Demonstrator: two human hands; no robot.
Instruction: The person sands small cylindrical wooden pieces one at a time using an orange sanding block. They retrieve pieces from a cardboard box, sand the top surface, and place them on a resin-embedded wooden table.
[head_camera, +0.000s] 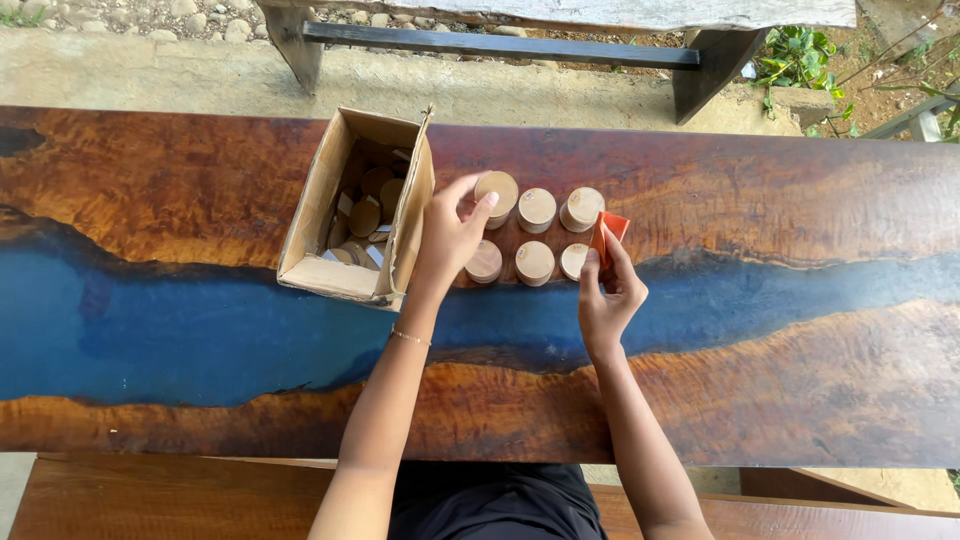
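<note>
Head view looks straight down over the person's dark-clothed lap (495, 500) and a lower wooden bench board (180, 500) to a long slab table of reddish burl wood with a blue resin river running through it (200, 330). Both forearms reach across that blue band. The right hand (608, 295) is partly closed, thumb and fingers pinching a small folded orange sheet, perhaps sandpaper (608, 232), held upright against the right end of the near row so its edge meets the nearest disc. The left hand (450, 235) is loosely curled, fingertips gripping the rim of one round pale wooden disc (497, 190) at the left end of the far row, steadying or setting it in line. Six such discs stand in two neat rows of three (535, 235), close but apart, which keeps them sorted and within easy reach of both hands. Just left of them an open brown cardboard box (345, 275) lies with flaps up, more discs jumbled inside. Beyond the table lie a concrete strip (560, 95), a dark bench (500, 45) and green plants (800, 55).
</note>
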